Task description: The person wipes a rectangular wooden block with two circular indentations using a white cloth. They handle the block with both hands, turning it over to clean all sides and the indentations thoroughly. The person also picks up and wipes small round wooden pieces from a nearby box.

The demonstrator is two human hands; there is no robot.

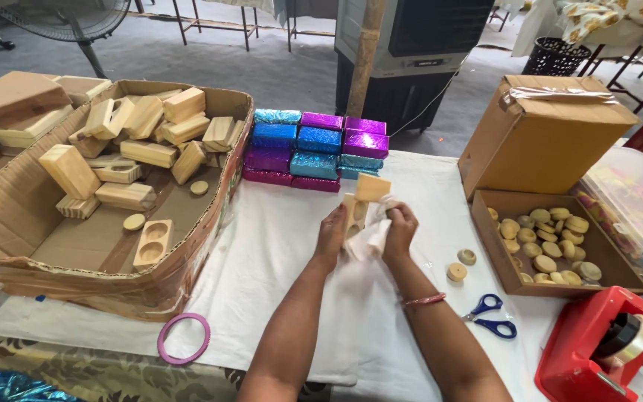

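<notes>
My left hand (330,234) has its fingers wrapped round a wooden block (360,202), my right hand (400,227) pinches a white cloth (370,238) against it, above the worktop (292,246)'s open middle, foil-wrapped blocks (314,149) just behind.

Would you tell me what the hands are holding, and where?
The left hand grips a wooden block by its lower side; the right hand presses a white cloth against it.

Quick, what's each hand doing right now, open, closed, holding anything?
Left hand: closed on the wooden block, holding it upright.
Right hand: closed on the white cloth, pressed against the block.
</notes>
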